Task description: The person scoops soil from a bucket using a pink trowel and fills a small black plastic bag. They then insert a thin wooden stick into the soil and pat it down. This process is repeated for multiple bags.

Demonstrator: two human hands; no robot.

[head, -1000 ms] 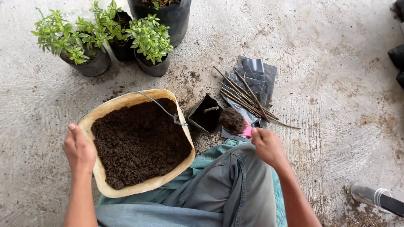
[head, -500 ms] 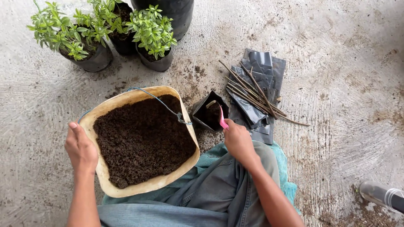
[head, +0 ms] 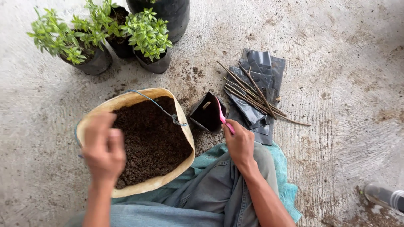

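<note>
My right hand (head: 240, 143) grips a pink scoop (head: 221, 114) whose tip reaches into a small open black plastic bag (head: 203, 117) on the concrete floor. My left hand (head: 103, 152), blurred, hovers above the near left rim of a tan soil container (head: 139, 94), holding nothing. Dark soil (head: 153, 141) fills the container, and a thin wire handle (head: 156, 105) lies across it. My legs in grey trousers sit just below both hands.
A bundle of brown sticks (head: 252, 90) lies on flat black plastic bags (head: 261, 62) right of the small bag. Potted green plants (head: 147, 35) (head: 63, 42) and a large black pot (head: 168, 12) stand at the top. A teal cloth (head: 283, 168) lies under me; a bottle (head: 385, 195) lies lower right.
My right hand moved left from beside the sticks and brought the pink scoop to the small black bag. My left hand came off the container's rim and lifted over the soil.
</note>
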